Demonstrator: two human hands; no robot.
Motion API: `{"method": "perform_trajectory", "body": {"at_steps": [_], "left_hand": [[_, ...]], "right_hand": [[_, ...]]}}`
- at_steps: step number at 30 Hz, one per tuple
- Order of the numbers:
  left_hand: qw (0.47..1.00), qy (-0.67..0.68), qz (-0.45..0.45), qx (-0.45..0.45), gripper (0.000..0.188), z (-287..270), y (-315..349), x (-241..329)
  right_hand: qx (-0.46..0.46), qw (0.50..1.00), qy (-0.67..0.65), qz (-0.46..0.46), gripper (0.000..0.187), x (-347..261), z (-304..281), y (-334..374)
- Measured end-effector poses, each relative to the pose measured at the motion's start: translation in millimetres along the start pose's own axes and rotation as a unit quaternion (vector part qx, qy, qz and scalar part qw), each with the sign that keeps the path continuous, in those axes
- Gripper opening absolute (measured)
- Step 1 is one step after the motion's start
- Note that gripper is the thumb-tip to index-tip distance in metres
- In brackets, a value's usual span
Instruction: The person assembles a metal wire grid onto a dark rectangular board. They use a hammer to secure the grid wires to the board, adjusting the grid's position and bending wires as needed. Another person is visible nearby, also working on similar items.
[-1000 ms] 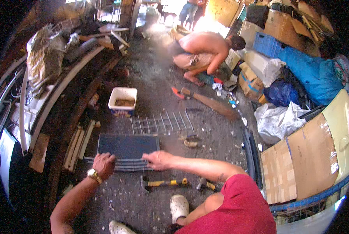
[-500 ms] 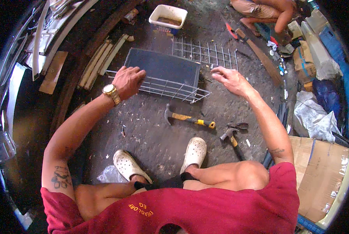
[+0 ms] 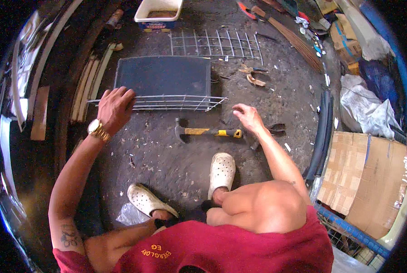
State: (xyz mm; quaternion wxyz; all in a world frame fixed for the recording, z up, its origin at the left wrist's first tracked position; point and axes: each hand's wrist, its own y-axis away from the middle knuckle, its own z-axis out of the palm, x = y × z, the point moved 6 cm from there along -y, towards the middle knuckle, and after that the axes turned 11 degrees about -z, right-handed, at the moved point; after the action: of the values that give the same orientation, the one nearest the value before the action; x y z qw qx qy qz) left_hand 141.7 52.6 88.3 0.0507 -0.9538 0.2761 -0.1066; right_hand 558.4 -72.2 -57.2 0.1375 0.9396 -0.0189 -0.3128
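My left hand (image 3: 116, 108), with a gold watch at its wrist, is closed over the left end of a bent wire mesh panel (image 3: 180, 102). This panel lies along the near edge of a flat dark rectangular board (image 3: 165, 75) on the ground. Nothing shows in my right hand (image 3: 249, 118), held above the ground right of the mesh with its fingers apart and slightly curled. Just left of it lies a claw hammer (image 3: 212, 132) with a yellow and black handle. My right forearm partly hides a second hammer (image 3: 255, 144) and a dark plier-like tool (image 3: 276, 129).
Another wire grid (image 3: 217, 44) lies beyond the board, near a white tub (image 3: 159, 20). Pliers (image 3: 252, 69) sit to its right, with a broom (image 3: 294, 41) farther right. Wood strips (image 3: 92, 82) line the left; a cardboard box (image 3: 381, 177) stands at right.
The view has shifted, so the board and tub appear farther left. My right hand has come lower, beside the hammer's handle end. My left hand stays on the mesh.
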Motion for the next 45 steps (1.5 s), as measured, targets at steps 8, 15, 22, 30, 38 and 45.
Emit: {"method": "perform_trajectory", "body": {"at_steps": [8,15,22,30,38,45], "left_hand": [[1.000,-0.011,-0.004,0.021,0.013,-2.9,1.2,6.6],[1.000,-0.010,-0.006,0.023,0.016,-4.5,0.0,8.9],[1.000,-0.012,-0.007,0.016,0.011,-2.6,4.0,4.5],[0.999,-0.003,0.012,0.030,0.010,-1.6,6.7,5.8],[0.999,-0.017,0.018,0.036,0.012,0.9,9.4,2.9],[1.000,-0.008,0.008,0.020,0.016,0.8,8.9,2.5]], "right_hand": [[0.225,0.972,0.046,-0.052,0.026,33.7,-1.6,-110.6],[0.190,0.967,0.163,-0.045,0.017,35.6,12.7,-137.8],[0.147,0.981,-0.081,-0.100,0.025,-24.0,-19.7,-147.9],[-0.030,0.977,-0.194,-0.086,0.036,-107.4,-18.3,-111.9],[0.044,0.972,-0.227,-0.045,0.031,-47.8,-38.1,-98.4],[0.080,0.989,-0.101,0.074,0.023,12.0,17.3,-20.5]]}}
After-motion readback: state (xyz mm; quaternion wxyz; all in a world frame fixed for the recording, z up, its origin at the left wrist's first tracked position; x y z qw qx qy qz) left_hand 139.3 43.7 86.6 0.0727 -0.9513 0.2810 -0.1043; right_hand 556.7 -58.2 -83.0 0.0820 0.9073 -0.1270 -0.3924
